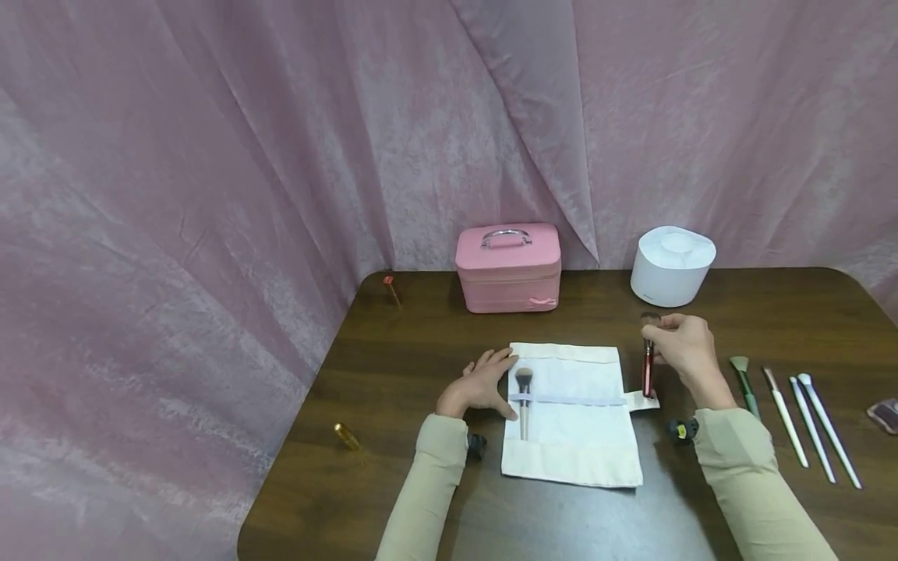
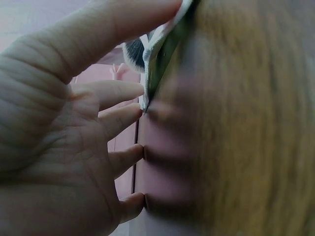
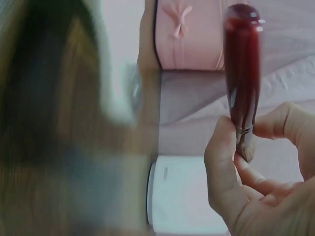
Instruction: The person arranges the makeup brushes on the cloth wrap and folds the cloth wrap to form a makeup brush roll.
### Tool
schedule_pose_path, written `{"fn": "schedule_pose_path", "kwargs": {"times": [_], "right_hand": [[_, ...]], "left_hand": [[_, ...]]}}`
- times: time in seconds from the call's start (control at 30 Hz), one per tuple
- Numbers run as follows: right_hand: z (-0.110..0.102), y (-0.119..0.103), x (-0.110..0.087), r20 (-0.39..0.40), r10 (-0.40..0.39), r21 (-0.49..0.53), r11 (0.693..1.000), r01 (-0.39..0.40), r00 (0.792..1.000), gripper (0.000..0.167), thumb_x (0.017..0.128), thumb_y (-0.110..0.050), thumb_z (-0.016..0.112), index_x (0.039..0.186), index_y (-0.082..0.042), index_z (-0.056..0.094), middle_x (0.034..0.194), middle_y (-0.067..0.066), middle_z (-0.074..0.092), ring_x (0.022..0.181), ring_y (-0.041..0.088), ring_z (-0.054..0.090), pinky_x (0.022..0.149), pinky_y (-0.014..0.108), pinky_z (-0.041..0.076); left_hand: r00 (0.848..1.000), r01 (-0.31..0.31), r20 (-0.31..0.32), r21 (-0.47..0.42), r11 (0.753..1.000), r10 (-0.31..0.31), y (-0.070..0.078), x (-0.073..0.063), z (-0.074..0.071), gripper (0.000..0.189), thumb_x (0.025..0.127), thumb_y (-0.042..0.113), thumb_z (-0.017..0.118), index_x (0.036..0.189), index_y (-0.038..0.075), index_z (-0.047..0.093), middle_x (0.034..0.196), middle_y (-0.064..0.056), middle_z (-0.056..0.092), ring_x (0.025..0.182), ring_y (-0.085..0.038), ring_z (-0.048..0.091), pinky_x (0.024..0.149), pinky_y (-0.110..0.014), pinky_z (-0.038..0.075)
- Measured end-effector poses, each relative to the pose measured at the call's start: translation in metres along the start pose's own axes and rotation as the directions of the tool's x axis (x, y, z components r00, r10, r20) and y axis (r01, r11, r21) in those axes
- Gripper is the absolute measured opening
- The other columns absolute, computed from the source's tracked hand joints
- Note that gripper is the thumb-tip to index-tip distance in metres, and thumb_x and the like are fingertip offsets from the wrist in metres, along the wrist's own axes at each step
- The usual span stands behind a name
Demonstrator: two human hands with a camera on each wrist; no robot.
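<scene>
A white fabric brush roll [image 1: 582,425] lies unfolded on the table, with a makeup brush [image 1: 525,389] tucked under its band at the left. Along the roll's left edge rests my left hand [image 1: 484,383], its fingers spread; in the left wrist view the fingertips [image 2: 134,112] meet the cloth edge and table. My right hand [image 1: 684,347] pinches a red-handled makeup brush [image 3: 243,64] near its ferrule, bristles up and handle down. This brush is held above the roll's small side tab [image 1: 640,402], to the right of the roll.
Right of my right arm lie a green brush [image 1: 745,382] and several white-handled brushes [image 1: 786,417]. A pink case [image 1: 508,269] and a white container [image 1: 672,266] stand at the back. On the left are a gold tube [image 1: 347,436] and a red-topped tube [image 1: 391,288].
</scene>
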State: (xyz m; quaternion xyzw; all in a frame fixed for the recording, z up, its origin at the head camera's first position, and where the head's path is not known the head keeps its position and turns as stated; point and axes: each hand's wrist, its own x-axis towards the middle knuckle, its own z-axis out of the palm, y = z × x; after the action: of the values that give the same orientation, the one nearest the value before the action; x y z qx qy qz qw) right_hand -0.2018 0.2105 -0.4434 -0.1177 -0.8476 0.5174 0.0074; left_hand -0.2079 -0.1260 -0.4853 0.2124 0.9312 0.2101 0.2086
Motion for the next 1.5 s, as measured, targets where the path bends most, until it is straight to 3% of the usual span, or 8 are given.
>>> {"fn": "schedule_pose_path", "kwargs": {"times": [0.3, 0.63, 1.03, 1.27, 1.5], "right_hand": [[0.027, -0.02, 0.002, -0.044, 0.02, 0.183, 0.983, -0.012, 0.999, 0.053, 0.09, -0.008, 0.059, 0.136, 0.015, 0.047, 0.104, 0.02, 0.062, 0.061, 0.007, 0.063, 0.064, 0.031, 0.06], [0.066, -0.034, 0.007, -0.062, 0.007, 0.289, 0.957, 0.011, 0.998, 0.039, 0.089, -0.003, 0.06, 0.125, 0.011, 0.052, 0.089, 0.01, 0.06, 0.061, 0.007, 0.062, 0.062, 0.028, 0.059], [0.101, -0.037, 0.013, -0.005, -0.016, 0.273, 0.962, 0.017, 1.0, 0.036, 0.09, -0.003, 0.061, 0.123, 0.01, 0.053, 0.091, 0.013, 0.06, 0.064, 0.011, 0.062, 0.064, 0.028, 0.059], [0.113, -0.029, 0.012, 0.023, -0.048, 0.142, 0.989, 0.044, 0.999, 0.033, 0.089, -0.009, 0.062, 0.117, 0.007, 0.056, 0.085, 0.009, 0.059, 0.059, 0.01, 0.061, 0.055, 0.023, 0.054], [0.124, -0.025, 0.01, 0.069, -0.093, 0.079, 0.993, 0.088, 0.993, 0.031, 0.087, -0.009, 0.064, 0.112, 0.007, 0.057, 0.08, 0.008, 0.063, 0.059, 0.009, 0.059, 0.054, 0.022, 0.05]], "left_hand": [[1.0, 0.002, 0.003, 0.006, 1.0, -0.002, -0.003, 0.001, 0.001, 0.106, 0.074, 0.028, 0.093, 0.16, 0.015, 0.032, 0.168, -0.001, 0.018, 0.153, -0.031, 0.011, 0.116, -0.062, 0.017], [1.0, 0.011, -0.003, -0.007, 1.0, -0.011, -0.002, 0.002, 0.001, 0.106, 0.073, 0.028, 0.094, 0.16, 0.016, 0.033, 0.168, 0.0, 0.018, 0.154, -0.03, 0.01, 0.117, -0.062, 0.016], [1.0, -0.001, 0.002, 0.0, 1.0, 0.001, 0.0, 0.0, -0.001, 0.106, 0.073, 0.027, 0.094, 0.16, 0.015, 0.033, 0.168, -0.001, 0.018, 0.153, -0.03, 0.011, 0.116, -0.063, 0.017], [1.0, 0.0, 0.01, 0.004, 1.0, 0.0, 0.0, 0.002, -0.001, 0.106, 0.073, 0.028, 0.094, 0.16, 0.016, 0.033, 0.168, -0.001, 0.018, 0.154, -0.03, 0.011, 0.116, -0.063, 0.017], [1.0, 0.003, 0.0, -0.004, 1.0, -0.003, -0.001, 0.0, -0.001, 0.106, 0.073, 0.028, 0.093, 0.16, 0.016, 0.033, 0.168, 0.0, 0.017, 0.154, -0.03, 0.01, 0.116, -0.062, 0.017]]}}
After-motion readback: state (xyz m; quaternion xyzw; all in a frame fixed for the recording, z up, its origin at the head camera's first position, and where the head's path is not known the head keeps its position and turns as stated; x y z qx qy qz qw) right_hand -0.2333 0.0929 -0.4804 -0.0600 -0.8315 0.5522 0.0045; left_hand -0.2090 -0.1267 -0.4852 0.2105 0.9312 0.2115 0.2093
